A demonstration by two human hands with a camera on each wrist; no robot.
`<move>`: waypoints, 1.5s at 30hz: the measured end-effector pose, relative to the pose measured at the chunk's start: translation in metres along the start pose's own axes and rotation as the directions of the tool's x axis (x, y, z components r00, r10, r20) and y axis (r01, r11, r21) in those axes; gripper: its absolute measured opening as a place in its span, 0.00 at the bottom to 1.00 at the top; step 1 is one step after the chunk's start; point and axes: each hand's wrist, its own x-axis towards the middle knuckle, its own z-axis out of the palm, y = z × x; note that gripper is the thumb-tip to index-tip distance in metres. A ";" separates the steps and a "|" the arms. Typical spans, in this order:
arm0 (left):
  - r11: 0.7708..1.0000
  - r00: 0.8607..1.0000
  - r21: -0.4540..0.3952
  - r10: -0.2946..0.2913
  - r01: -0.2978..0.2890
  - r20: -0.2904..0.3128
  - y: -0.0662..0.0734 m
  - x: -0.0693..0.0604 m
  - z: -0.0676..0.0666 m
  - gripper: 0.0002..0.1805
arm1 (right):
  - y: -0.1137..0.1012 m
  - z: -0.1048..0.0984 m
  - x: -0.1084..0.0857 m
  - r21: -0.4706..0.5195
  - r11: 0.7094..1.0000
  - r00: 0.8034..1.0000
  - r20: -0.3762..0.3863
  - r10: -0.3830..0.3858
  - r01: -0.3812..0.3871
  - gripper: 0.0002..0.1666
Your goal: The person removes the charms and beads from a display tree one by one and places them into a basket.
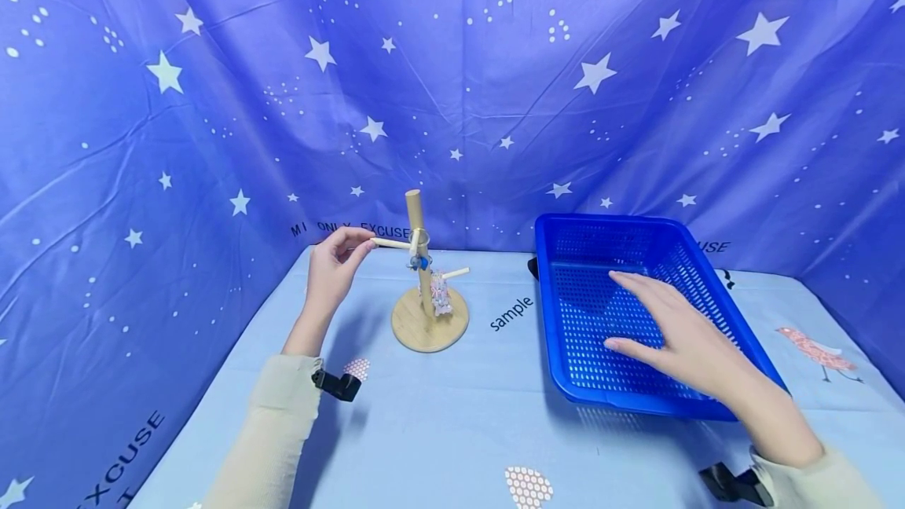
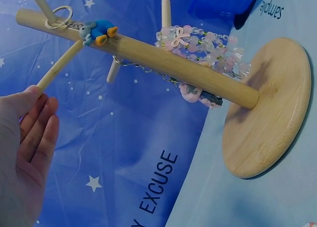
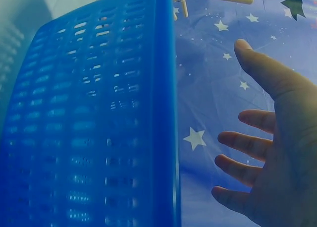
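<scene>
pinching the outer end of a slim wooden peg [image 2: 60, 66], the left hand [image 1: 332, 269] has its thumb and fingertips together on the wood. from that grip the peg runs rightward to the pole [image 2: 163, 63] of a wooden stand [image 1: 417, 336], whose round base [image 2: 277, 103] sits lower than the fingers and to their right. at the peg's inner end, just right of the pinch, hangs a small blue figure [image 2: 100, 31] with orange feet, its chain [image 2: 74, 25] joined to a metal ring looped round a second peg [image 2: 42, 6] (the fingers are apart from both figure and ring). below and right of the grip, strings of pale pink and clear beads [image 2: 210, 48] hang on a lower peg [image 1: 458, 272].

well to the right of that grip, the right hand [image 1: 679, 328] is spread, its thumb wide of its fingers. it hovers over a blue basket [image 1: 608, 400], apart from the rim. a light blue cloth [image 1: 438, 415] lies beneath both hands, a printed word [image 1: 511, 314], "sample", between them.
</scene>
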 end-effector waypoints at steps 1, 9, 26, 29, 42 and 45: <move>1.000 1.000 0.000 -0.008 0.008 0.004 0.003 0.000 0.000 0.09 | -0.001 0.000 0.001 0.002 1.000 1.000 0.001 -0.002 0.002 0.50; 1.000 0.999 -0.011 -0.029 0.029 0.016 0.011 -0.003 -0.002 0.10 | -0.012 0.006 0.008 0.013 1.000 1.000 0.005 0.011 -0.011 0.49; 0.999 0.999 -0.029 -0.037 0.037 0.009 0.000 0.000 0.001 0.11 | -0.027 0.013 0.025 0.037 0.999 0.999 0.041 0.005 -0.006 0.48; 0.999 0.999 -0.024 -0.040 0.040 0.006 -0.003 0.000 0.001 0.12 | -0.029 0.015 0.027 0.050 0.999 0.999 0.041 0.011 -0.013 0.47; 0.999 0.999 -0.013 -0.048 0.048 0.012 0.013 -0.004 -0.001 0.11 | -0.045 0.024 0.047 0.132 0.991 1.000 0.000 -0.028 0.028 0.44; 0.999 0.999 -0.026 -0.043 0.043 0.004 0.002 -0.001 0.000 0.11 | -0.049 0.027 0.053 0.164 0.985 0.999 -0.020 -0.043 0.046 0.41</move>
